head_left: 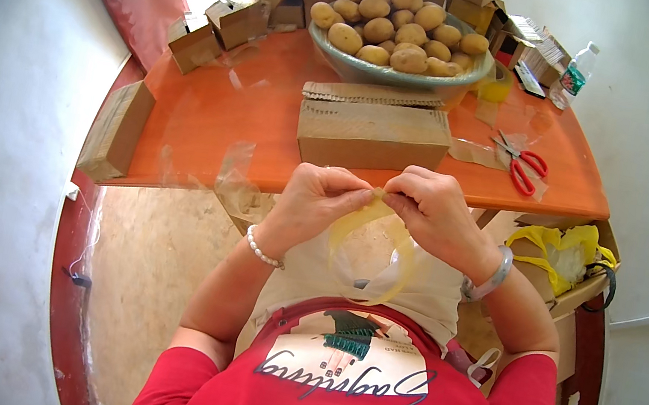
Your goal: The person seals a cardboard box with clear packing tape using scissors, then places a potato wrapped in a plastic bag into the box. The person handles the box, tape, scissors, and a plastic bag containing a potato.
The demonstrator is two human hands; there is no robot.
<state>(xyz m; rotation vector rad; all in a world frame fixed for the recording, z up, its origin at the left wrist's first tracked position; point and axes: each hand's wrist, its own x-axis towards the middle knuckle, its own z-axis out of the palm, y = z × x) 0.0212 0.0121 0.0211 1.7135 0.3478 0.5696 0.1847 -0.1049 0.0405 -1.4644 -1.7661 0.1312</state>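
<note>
Because only a small stretch at the top of the roll of clear yellowish tape [354, 223] is held, a slack pinch would be enough to drop it. My left hand [318, 201] and right hand [433, 217] both have thumb and fingers clamped on that upper edge, tips nearly meeting; I cannot tell whether a loose end is lifted between them. The rest of the ring hangs below, above my lap and just short of the near edge of the orange bench [214, 114], so a fall would probably carry it onto my clothes or the floor rather than the bench.

Pulling unevenly might split the film into a thin sliver, and a freed strip could fold and stick to itself, or catch on the beaded bracelet [264, 251] at my left wrist. The closed cardboard box [370, 143] lies just beyond my knuckles; a sudden release could knock them into it. It sits close in front of the big bowl [318, 43] heaped with potatoes [398, 32], so a hard shove might jolt both. Reaching carelessly past the red-handled scissors [515, 155] risks a nick, since their blades look slightly parted.
</note>
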